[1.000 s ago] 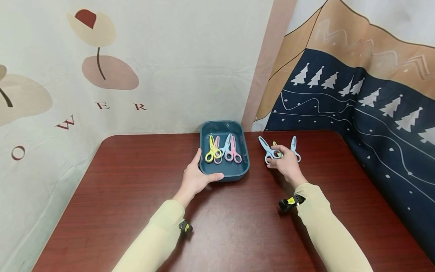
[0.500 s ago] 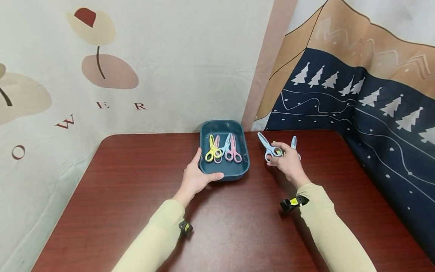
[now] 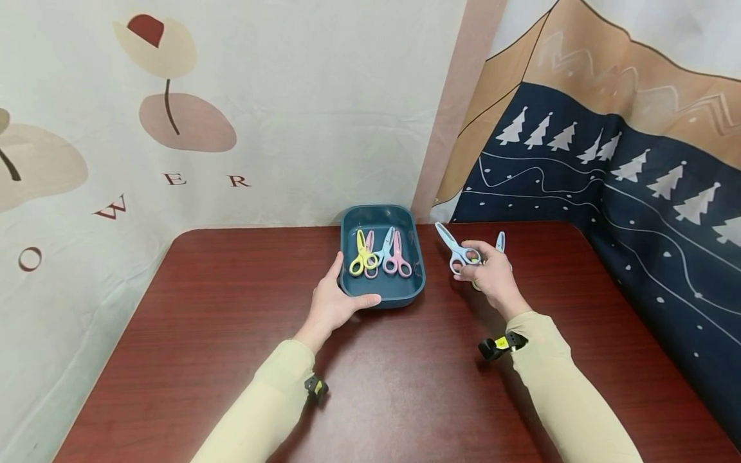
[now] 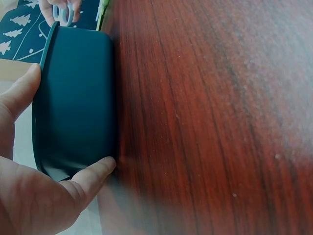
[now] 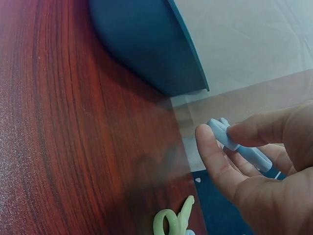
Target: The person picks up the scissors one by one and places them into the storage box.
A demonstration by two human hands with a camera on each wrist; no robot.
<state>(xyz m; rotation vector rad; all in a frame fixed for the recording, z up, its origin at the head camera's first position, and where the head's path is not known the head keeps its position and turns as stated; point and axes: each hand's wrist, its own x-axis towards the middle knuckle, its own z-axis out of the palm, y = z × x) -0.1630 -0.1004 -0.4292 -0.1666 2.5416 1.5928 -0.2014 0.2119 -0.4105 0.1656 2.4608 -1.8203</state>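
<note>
My right hand (image 3: 493, 273) holds a pair of light blue scissors (image 3: 446, 235) by the handles above the table, blades tilted to the far left. In the right wrist view, thumb and fingers pinch the blue handle (image 5: 250, 157). Below lies a yellow-green pair of scissors (image 5: 184, 215), mostly hidden by the hand in the head view. Another blue pair (image 3: 500, 240) shows behind the hand. My left hand (image 3: 332, 303) rests against the dark teal tray (image 3: 399, 302), thumb at its front wall, fingers along its left side. Inside the tray lie yellow (image 3: 360, 243), pink (image 3: 397, 243) and blue scissors (image 3: 388, 238).
The tray stands at the back edge of the reddish-brown wooden table (image 3: 405, 386). Directly behind hang a pale printed curtain (image 3: 301, 128) and a navy and tan cloth (image 3: 538, 180). Both wrists wear small black cameras (image 3: 494, 347).
My right hand has lifted the blue scissors off the yellow-green pair and drawn them slightly up and left. The left hand and the tray have stayed in place.
</note>
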